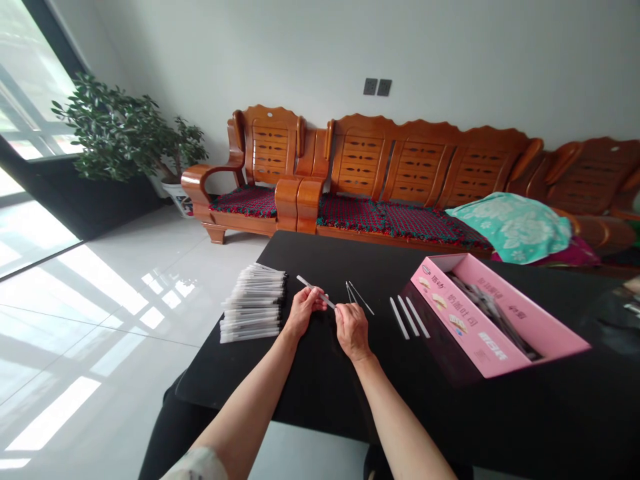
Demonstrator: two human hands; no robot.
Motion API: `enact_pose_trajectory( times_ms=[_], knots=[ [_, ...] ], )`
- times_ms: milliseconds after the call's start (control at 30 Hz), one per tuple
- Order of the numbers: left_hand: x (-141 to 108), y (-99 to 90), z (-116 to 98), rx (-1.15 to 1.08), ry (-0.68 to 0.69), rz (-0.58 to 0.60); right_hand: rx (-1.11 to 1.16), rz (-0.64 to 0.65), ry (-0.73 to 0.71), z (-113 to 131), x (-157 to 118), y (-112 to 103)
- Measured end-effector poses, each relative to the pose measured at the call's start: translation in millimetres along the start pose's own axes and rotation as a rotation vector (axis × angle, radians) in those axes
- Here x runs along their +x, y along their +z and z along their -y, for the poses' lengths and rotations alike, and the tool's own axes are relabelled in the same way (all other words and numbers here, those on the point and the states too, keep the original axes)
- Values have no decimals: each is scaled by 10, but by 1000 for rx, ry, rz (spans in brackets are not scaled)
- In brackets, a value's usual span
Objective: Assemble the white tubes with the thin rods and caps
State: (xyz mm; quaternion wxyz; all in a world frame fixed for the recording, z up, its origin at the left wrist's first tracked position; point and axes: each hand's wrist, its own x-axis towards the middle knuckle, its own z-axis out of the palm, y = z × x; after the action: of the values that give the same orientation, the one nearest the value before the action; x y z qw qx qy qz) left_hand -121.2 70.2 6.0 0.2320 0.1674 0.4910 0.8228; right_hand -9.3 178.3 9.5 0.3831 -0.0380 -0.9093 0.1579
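Above the black table (pixel 320 400), a white plastic strip (pixel 308 283), likely light, is pinched by the left hand (pixel 303 312), grip of the right hand (pixel 353 331) unclear; best taken mid-length.

The person wears black trousers (pixel 170 433) and a pale, faintly patterned sleeve (pixel 197 465) on the left arm (pixel 245 393); the right forearm (pixel 400 420), left hand (pixel 303 312) and right hand (pixel 353 330) are bare.
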Motion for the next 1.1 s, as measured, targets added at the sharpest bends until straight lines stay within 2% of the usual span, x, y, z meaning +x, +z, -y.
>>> enact_pose_trajectory(
  times_ms=[200, 400, 600, 767, 933, 1100],
  knots=[
    [6, 9, -24, -3, -33, -9, 45, -47, 30, -11, 8, 9],
    [24, -2, -16, -14, -46, 6, 11, -20, 4, -27, 9, 18],
    [23, -21, 11, -26, -32, 26, 29, -50, 19, -29, 5, 12],
    [0, -28, 2, -31, -21, 37, 11, 4, -6, -19, 1, 1],
    [-4, -34, 1, -25, -18, 39, 41, -37, 32, -38, -18, 18],
    [21, -36, 21, -33, -25, 17, 30, 4, 27, -26, -6, -4]
  ],
)
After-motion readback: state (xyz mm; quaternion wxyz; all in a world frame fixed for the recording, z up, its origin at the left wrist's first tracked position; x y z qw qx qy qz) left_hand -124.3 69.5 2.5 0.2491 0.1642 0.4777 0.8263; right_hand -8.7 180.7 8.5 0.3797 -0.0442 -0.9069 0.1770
